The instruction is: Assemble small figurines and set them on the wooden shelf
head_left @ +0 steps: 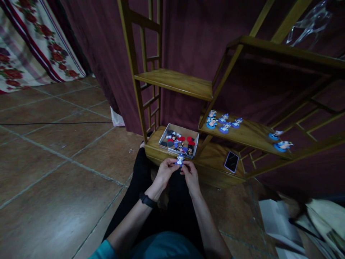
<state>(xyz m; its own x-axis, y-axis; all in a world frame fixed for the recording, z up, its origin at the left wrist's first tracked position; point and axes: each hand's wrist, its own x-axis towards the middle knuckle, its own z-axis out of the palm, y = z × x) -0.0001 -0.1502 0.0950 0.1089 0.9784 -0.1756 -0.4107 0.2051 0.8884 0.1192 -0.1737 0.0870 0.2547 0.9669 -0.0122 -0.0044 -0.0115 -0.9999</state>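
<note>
Between my two hands, just in front of the shelf, is a small purple and white figurine (180, 159) held upright. My left hand (166, 169) pinches it from the left side, with a dark band on that wrist. From the right, the fingers of my right hand (190, 173) close on its lower part. Right behind it stands an open cardboard box (165, 136) with several figurines and red, dark and blue round bases in it. Several finished-looking purple figurines (224, 127) and blue-based figurines (211, 123) stand on the middle shelf to the right.
The wooden shelf unit (175, 82) rises ahead of my knees. A phone (231, 162) lies on its low board. Two more blue-based figurines (283, 145) are at the shelf's right end. A clear animal ornament (309, 23) stands high up. White boxes (280, 219) lie on the floor at right.
</note>
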